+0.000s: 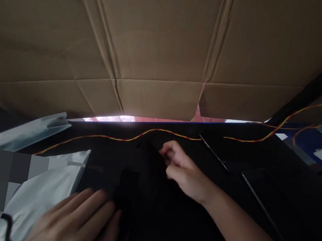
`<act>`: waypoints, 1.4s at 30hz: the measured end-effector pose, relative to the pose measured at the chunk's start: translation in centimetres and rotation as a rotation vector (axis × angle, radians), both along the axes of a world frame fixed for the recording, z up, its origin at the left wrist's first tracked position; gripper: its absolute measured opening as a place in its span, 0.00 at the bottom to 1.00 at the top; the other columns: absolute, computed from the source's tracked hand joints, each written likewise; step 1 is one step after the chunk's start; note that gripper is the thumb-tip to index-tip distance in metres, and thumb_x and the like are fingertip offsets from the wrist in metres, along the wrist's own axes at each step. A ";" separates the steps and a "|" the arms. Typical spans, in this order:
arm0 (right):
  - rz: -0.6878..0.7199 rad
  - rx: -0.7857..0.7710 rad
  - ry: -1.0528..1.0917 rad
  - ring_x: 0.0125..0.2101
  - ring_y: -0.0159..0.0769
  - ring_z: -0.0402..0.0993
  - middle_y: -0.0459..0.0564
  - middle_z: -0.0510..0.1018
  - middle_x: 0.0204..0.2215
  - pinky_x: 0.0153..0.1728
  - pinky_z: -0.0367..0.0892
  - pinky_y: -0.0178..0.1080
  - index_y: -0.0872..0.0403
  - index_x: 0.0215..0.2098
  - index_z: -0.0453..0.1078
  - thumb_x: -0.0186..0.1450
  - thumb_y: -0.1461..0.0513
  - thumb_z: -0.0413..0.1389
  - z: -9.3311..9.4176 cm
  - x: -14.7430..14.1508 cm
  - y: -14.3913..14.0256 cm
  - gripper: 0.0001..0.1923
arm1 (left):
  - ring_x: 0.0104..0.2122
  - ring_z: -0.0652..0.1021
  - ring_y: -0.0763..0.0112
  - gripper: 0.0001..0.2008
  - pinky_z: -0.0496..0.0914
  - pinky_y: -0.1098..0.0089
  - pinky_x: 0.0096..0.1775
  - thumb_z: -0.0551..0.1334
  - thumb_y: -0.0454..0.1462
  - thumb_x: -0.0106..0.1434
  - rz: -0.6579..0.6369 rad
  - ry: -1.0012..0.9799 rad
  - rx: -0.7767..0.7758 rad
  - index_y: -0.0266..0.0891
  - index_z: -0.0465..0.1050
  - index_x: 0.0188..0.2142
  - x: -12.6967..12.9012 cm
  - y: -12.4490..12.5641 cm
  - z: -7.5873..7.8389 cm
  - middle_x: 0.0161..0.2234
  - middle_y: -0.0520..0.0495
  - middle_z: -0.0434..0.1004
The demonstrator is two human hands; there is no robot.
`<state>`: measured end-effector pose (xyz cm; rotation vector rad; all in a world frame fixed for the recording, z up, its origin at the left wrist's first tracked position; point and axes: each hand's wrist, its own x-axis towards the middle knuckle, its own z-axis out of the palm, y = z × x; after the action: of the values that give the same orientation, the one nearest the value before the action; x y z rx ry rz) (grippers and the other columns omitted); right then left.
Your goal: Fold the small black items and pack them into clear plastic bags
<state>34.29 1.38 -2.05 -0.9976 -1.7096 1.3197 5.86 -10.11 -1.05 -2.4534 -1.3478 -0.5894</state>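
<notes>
Head view: black, indistinct-shaped item (151,176) nearside of red-and-yellow twisted wire (159,130). Right hand (190,177), fingers curled at item's edge, nearer wire; blurred left hand (79,220), fingers bent beside item, farther from wire. Grip of either: not determinable.

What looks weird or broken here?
The cardboard looks odd: right of the middle, its bottom edge is split, with pink showing through, and the two sides don't line up. It may be torn or cut; I can't tell. The wire wiggles instead of lying straight.
</notes>
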 end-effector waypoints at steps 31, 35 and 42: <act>0.030 0.474 -0.305 0.43 0.41 0.80 0.47 0.82 0.42 0.46 0.72 0.44 0.45 0.42 0.76 0.70 0.69 0.53 1.4 2.3 1.3 0.14 | 0.32 0.79 0.67 0.15 0.66 0.66 0.34 0.54 0.35 0.81 -0.360 0.078 -0.280 0.46 0.76 0.59 -0.6 10.7 -0.9 0.37 0.50 0.80; 0.156 0.368 -0.613 0.25 0.35 0.74 0.43 0.79 0.25 0.31 0.61 0.41 0.48 0.37 0.79 0.76 0.57 0.58 2.0 1.9 0.4 0.11 | 0.28 0.80 0.67 0.13 0.64 0.66 0.30 0.55 0.40 0.80 -0.295 0.096 -0.392 0.43 0.79 0.44 -0.8 10.8 -0.7 0.32 0.52 0.81; 0.018 0.378 -0.923 0.23 0.38 0.68 0.45 0.74 0.20 0.28 0.51 0.42 0.49 0.24 0.69 0.72 0.55 0.63 1.4 4.0 1.4 0.20 | 0.23 0.76 0.69 0.23 0.63 0.66 0.28 0.55 0.46 0.79 -0.202 0.140 -0.504 0.43 0.72 0.27 -2.8 11.3 1.8 0.25 0.51 0.79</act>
<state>38.33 2.74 -0.61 -1.4698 -2.5070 0.4800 3.07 1.16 0.80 -2.9883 -1.3265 -0.1154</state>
